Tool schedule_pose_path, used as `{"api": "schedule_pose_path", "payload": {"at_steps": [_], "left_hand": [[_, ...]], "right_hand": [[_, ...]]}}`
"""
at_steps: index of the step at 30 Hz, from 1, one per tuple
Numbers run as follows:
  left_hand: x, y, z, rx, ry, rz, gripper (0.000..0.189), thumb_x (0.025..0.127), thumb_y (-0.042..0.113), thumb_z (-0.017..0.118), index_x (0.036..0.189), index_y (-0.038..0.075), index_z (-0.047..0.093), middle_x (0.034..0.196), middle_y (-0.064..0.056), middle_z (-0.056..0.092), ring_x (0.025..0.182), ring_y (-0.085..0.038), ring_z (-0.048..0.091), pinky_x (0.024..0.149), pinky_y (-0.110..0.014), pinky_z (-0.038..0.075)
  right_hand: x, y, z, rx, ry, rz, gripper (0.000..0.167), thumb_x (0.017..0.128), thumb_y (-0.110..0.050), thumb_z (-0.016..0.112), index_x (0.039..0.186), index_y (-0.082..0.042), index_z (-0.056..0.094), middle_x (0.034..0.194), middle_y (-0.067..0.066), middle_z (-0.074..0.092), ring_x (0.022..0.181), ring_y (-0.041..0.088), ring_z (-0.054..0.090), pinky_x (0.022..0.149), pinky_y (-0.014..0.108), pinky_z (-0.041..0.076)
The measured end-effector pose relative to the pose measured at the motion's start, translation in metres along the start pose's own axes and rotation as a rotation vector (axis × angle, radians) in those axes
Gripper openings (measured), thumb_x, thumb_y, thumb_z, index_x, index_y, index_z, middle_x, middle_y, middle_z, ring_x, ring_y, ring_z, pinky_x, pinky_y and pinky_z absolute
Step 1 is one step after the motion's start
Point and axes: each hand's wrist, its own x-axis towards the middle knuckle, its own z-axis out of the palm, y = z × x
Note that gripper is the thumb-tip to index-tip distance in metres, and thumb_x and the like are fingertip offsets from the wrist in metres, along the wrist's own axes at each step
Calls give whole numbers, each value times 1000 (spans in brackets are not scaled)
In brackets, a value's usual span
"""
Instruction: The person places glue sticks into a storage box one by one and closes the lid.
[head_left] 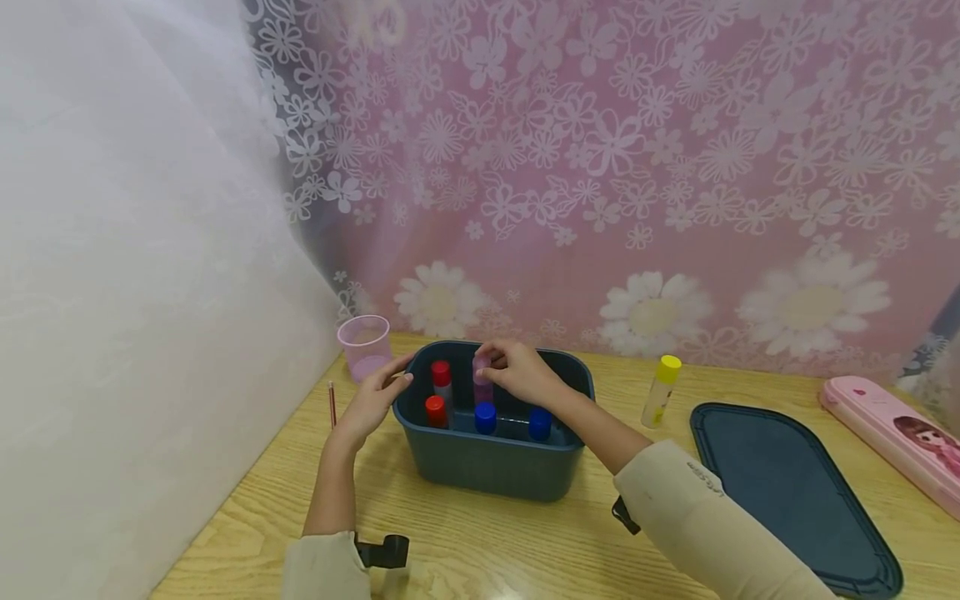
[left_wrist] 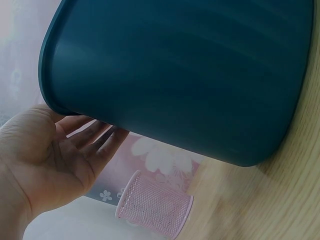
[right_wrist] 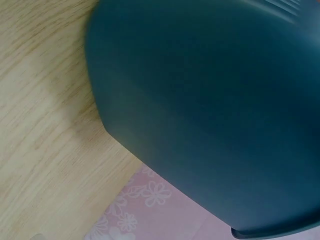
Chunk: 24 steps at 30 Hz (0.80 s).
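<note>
A dark teal bin point(head_left: 487, 467) stands on the table with several capped glue sticks inside. My left hand point(head_left: 369, 404) holds the bin's left end, thumb at the rim; in the left wrist view, the left hand's fingers point(left_wrist: 107, 142) lie along the outer wall. My right hand point(head_left: 521, 375) reaches over the bin and pinches the upper part of a purple glue stick point(head_left: 482, 392), which is upright inside. Near it are two red-capped sticks, one with a red cap point(head_left: 436, 407), and two blue-capped ones, one with a blue cap point(head_left: 485, 414). The right wrist view shows mostly bin wall point(right_wrist: 200, 110).
A yellow-capped glue stick point(head_left: 662, 392) stands right of the bin. Beyond it lie a dark teal lid point(head_left: 787, 492) and a pink pencil case point(head_left: 892, 433). At the left are a pink mesh cup point(left_wrist: 155, 202) and a pencil point(head_left: 332, 406). A flowered curtain point(head_left: 600, 208) hangs behind.
</note>
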Motion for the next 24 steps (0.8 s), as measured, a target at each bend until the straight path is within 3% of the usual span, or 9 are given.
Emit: {"api": "schedule_pose_path", "payload": {"at_steps": [10,24], "left_hand": [[0,-1,-1,-3,-4,4,48,98,20,45,142,2,33,143,-17,30,126,-34,34,102,-48,25],[2,-4,-1,-4,-9,-11,48,99,18,44,142,1,31,144,-18,28,127,-35,32,102,-50,24]], "right_hand": [[3,7,5,-46,-36,77,21,85,-9,66,105,-3,61,95,6,59,89,20,60,74,30,50],[0,6,1,-71,-78,87,21,86,-12,65,105,-4,60,92,4,60,87,19,60,73,30,50]]}}
